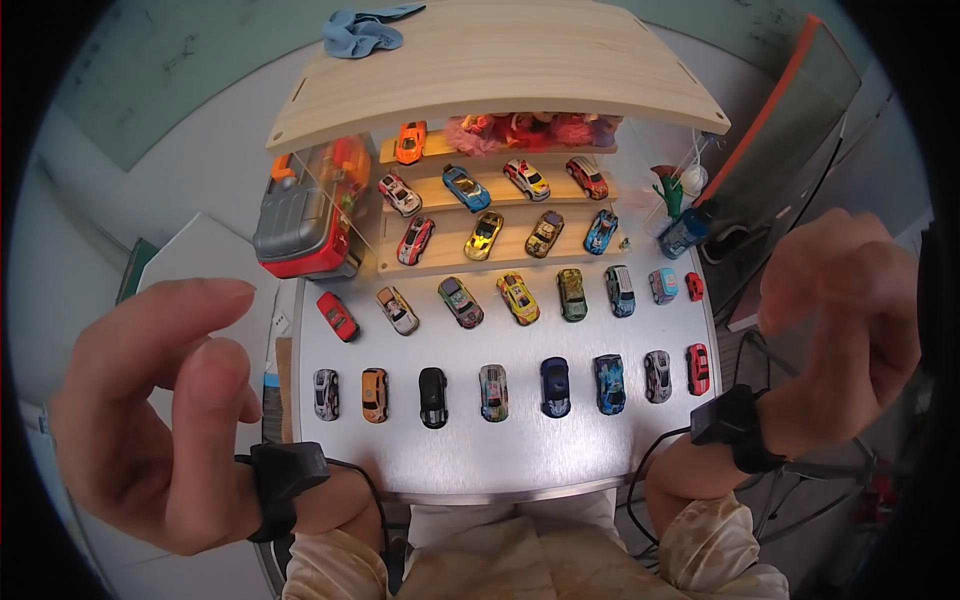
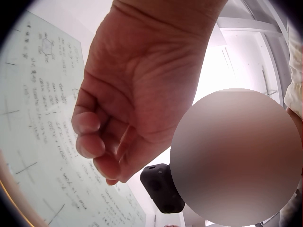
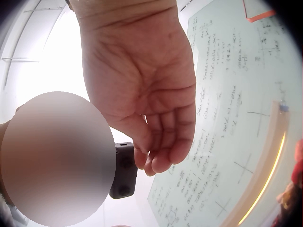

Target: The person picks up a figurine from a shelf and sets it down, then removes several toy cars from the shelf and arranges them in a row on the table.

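Note:
My left hand (image 1: 125, 460) is raised at the left of the table, its fingers loosely curled with nothing in them. On the other side my right hand (image 1: 840, 320) is held up the same way, also holding nothing. Both wrist views show the palms and bent fingers in the air. Between the hands, toy cars stand in two rows on the metal-topped table (image 1: 470, 465). The front row includes a black car (image 1: 432, 397), an orange car (image 1: 375, 394) and a dark blue car (image 1: 556, 387). A red car (image 1: 338, 316) begins the second row at the left.
Behind the rows, a wooden tiered shelf (image 1: 480, 262) carries more toy cars, under a wooden top board (image 1: 500, 70) with a blue cloth (image 1: 365, 35). A grey-and-red toolbox (image 1: 305, 225) stands left of it, a blue bottle (image 1: 685, 230) right. Cables hang from both wrist cameras.

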Demonstrator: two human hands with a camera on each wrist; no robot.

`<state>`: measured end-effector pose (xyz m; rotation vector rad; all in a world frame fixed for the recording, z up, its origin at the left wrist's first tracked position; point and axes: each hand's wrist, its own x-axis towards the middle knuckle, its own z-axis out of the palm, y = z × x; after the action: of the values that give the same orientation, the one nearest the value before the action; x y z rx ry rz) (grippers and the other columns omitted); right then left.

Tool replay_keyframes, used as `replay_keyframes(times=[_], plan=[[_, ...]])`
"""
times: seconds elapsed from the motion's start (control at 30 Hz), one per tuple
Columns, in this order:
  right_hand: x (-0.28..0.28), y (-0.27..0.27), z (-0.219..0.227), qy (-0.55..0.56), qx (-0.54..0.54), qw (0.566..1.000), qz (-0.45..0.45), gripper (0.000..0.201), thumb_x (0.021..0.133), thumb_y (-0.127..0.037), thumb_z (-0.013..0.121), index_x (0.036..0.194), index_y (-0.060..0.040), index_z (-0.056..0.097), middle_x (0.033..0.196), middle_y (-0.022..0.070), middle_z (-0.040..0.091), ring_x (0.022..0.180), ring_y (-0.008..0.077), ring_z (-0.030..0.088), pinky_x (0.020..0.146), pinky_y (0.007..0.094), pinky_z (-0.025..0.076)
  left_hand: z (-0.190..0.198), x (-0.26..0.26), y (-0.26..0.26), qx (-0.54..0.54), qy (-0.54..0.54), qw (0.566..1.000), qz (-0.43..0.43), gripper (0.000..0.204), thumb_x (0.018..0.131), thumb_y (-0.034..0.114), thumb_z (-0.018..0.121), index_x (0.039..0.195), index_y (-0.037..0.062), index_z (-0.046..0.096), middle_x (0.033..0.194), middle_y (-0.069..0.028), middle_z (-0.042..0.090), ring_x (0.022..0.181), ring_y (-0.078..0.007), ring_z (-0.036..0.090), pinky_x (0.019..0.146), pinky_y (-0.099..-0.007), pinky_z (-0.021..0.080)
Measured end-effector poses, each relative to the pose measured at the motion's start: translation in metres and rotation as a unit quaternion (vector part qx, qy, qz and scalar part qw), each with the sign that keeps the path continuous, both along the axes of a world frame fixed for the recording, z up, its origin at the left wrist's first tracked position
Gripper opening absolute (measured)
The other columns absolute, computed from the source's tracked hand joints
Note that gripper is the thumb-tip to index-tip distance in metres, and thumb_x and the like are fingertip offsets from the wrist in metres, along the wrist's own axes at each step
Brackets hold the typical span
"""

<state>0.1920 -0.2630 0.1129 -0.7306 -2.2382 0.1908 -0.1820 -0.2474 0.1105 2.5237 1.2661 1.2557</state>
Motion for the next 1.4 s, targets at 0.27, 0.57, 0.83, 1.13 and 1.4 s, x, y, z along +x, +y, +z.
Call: replay_keyframes(times=[0.27,0.57,0.83,1.13,1.4], plan=[[0.000,-0.001,0.001,-0.007,-0.005,1.000,-0.016,0.020,0.107,-0.010,0.045,0.119,-0.0001,0.057,0.089,0.0154,0.058,0.066,0.0166,0.051,0.058,0.0300,0.044,0.001,0.004,0.000,-0.003,0.000,1.000,-0.001,0.022,0.098,0.003,0.058,0.113,-0.0090,0.068,0.097,-0.0152,0.069,0.055,-0.0069,0.050,0.050,-0.0215,0.037],[0.000,-0.002,-0.004,0.016,-0.007,1.000,-0.015,0.021,0.107,-0.010,0.044,0.120,-0.0003,0.057,0.090,0.0146,0.058,0.066,0.0161,0.050,0.060,0.0299,0.045,0.006,0.002,0.001,0.003,0.039,0.999,0.004,0.022,0.099,0.007,0.058,0.113,-0.0069,0.068,0.085,-0.0111,0.067,0.053,-0.0068,0.051,0.048,-0.0213,0.035],[-0.002,-0.003,-0.001,0.007,-0.016,1.000,-0.016,0.021,0.108,-0.010,0.044,0.121,-0.0008,0.057,0.088,0.0139,0.059,0.068,0.0166,0.051,0.061,0.0299,0.045,0.003,0.002,0.001,0.011,0.031,0.999,0.000,0.023,0.099,0.007,0.058,0.113,-0.0070,0.068,0.084,-0.0108,0.067,0.052,-0.0065,0.050,0.048,-0.0212,0.035],[-0.001,-0.004,0.003,-0.017,-0.007,1.000,-0.022,0.020,0.108,-0.011,0.044,0.121,-0.0018,0.057,0.085,0.0121,0.059,0.069,0.0167,0.052,0.061,0.0303,0.045,0.004,0.001,0.001,0.012,0.036,0.999,0.000,0.023,0.099,0.008,0.058,0.113,-0.0073,0.068,0.088,-0.0119,0.068,0.053,-0.0068,0.051,0.048,-0.0211,0.037],[-0.002,-0.003,-0.001,0.003,-0.005,1.000,-0.018,0.020,0.108,-0.010,0.043,0.120,-0.0017,0.057,0.085,0.0113,0.059,0.070,0.0167,0.052,0.062,0.0311,0.045,0.006,0.003,0.000,-0.002,0.036,0.999,0.005,0.023,0.099,0.008,0.058,0.113,-0.0069,0.068,0.087,-0.0121,0.068,0.053,-0.0068,0.052,0.048,-0.0211,0.037]])
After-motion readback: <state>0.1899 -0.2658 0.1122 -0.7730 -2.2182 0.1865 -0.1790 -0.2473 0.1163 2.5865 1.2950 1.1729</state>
